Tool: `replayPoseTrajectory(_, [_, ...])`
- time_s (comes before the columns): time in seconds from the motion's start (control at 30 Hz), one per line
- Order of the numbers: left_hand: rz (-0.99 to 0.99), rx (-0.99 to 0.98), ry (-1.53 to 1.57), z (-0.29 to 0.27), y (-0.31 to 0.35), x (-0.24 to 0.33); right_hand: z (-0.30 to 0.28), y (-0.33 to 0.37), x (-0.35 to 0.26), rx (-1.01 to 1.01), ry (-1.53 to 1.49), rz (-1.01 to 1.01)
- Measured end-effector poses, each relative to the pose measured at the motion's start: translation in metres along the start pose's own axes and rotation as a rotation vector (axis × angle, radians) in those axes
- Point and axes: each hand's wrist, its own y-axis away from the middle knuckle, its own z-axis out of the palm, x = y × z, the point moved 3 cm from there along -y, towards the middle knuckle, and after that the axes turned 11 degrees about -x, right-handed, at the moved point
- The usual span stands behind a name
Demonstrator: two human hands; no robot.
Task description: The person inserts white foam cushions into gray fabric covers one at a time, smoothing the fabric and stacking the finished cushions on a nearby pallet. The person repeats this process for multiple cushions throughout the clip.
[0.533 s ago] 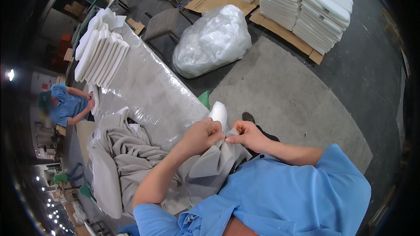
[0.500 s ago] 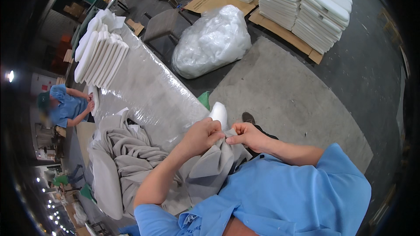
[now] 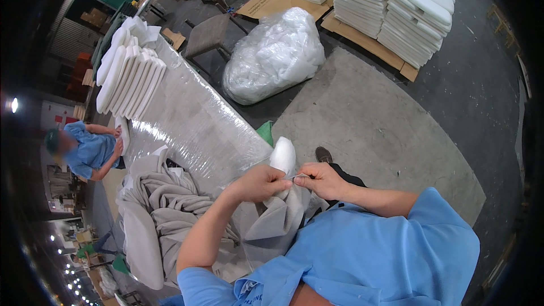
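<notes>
Close in front of my blue shirt, my left hand (image 3: 259,183) pinches the edge of a grey fabric cover (image 3: 276,221). My right hand (image 3: 322,181) grips the same edge, its fingertips almost touching those of the left. Out of the cover, just beyond my hands, sticks the rounded end of a white foam cushion (image 3: 283,155). The rest of the foam is hidden by the fabric and my hands. A rumpled heap of grey covers (image 3: 170,195) lies on the table to the left of my left forearm.
The plastic-wrapped table (image 3: 187,110) carries a stack of white foam pads (image 3: 131,76) at its far end. A co-worker (image 3: 93,147) stands at its left side. Beyond it are a grey chair (image 3: 212,37), a clear bag of white filling (image 3: 275,56) and tall foam stacks (image 3: 391,8) on cardboard.
Both hands have shifted slightly down with the fabric edge, and my fingers have drawn closer together. More of the foam end shows above them.
</notes>
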Motion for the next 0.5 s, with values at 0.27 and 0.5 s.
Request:
replayPoseTrajectory(0.27, [0.392,0.651,-0.786,-0.002,-0.011,-0.004,-0.011,-0.018,-0.006,0.085,0.372,-0.150])
replayPoseTrajectory(0.5, [0.292,0.540,-0.436,-0.019,-0.037,-0.031,-0.031,-0.054,0.016,-0.063,0.260,-0.150])
